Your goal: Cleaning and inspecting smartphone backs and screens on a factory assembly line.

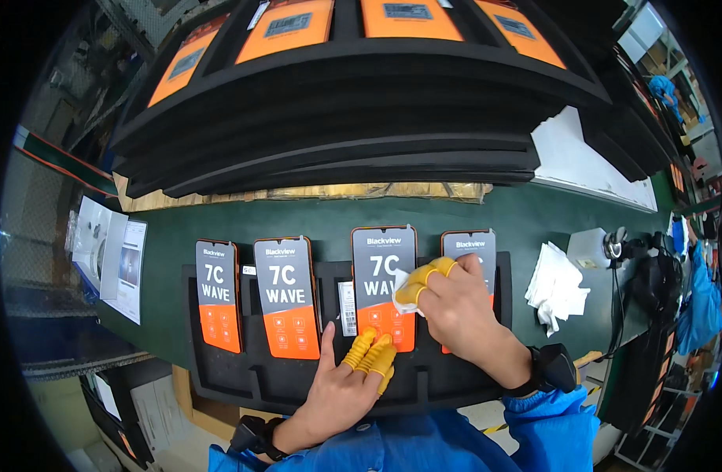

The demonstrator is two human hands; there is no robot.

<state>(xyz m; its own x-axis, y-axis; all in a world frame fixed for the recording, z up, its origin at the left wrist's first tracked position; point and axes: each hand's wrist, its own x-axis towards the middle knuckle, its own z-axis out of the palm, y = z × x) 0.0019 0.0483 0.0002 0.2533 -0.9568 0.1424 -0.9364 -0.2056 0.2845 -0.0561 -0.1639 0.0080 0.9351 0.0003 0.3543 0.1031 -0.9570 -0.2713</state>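
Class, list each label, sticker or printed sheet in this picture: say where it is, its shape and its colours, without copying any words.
Four phone screen stickers: foam tray, rectangular, grey over orange.
Barcode label: between middle phones, narrow, white.
Orange panels: top foam stack, grey label each.
Printed sheets: far left, white.

Phones [384, 287] in the black foam tray [251, 377]: grey upper screen film with white lettering, orange lower half with a white icon grid, orange edge trim. Left hand [341, 385] and right hand [455, 307]: yellow finger cots, blue sleeves, black wrist straps; the right holds a white cloth [402, 285]. Bench mat [534, 212] dark green; stacked trays [337, 134] black, carrying orange panels; crumpled wipes [556, 285] white.
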